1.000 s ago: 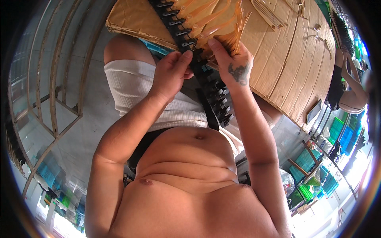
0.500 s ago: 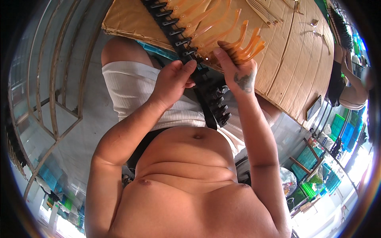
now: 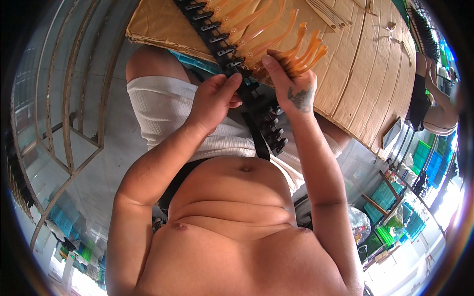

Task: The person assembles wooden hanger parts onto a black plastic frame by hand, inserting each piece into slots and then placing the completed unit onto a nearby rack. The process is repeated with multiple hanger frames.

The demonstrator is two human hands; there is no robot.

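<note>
A long black strip with a row of clips (image 3: 217, 38) slants from the cardboard-covered table down over my lap. Amber eyeglass temples (image 3: 254, 33) are held in its upper clips and fan out to the right. My left hand (image 3: 217, 96) is closed at the strip's left edge, thumb and forefinger pinching a clip. Several loose amber eyeglass temples (image 3: 308, 54) are bunched in my right hand (image 3: 295, 89), their curved ends pointing up and right. Its thumb lies next to the strip; the fingertips are partly hidden. The lower clips (image 3: 276, 133) hold no temples.
Cardboard (image 3: 365, 74) covers the table ahead, with thin brownish strips (image 3: 330, 15) at its far side. A metal rack frame (image 3: 69, 123) stands at left. On the right are another person (image 3: 439, 116) and green and blue crates (image 3: 419, 158).
My right hand has shifted slightly left with the bunch of temples. My left hand stays at nearly the same place on the strip.
</note>
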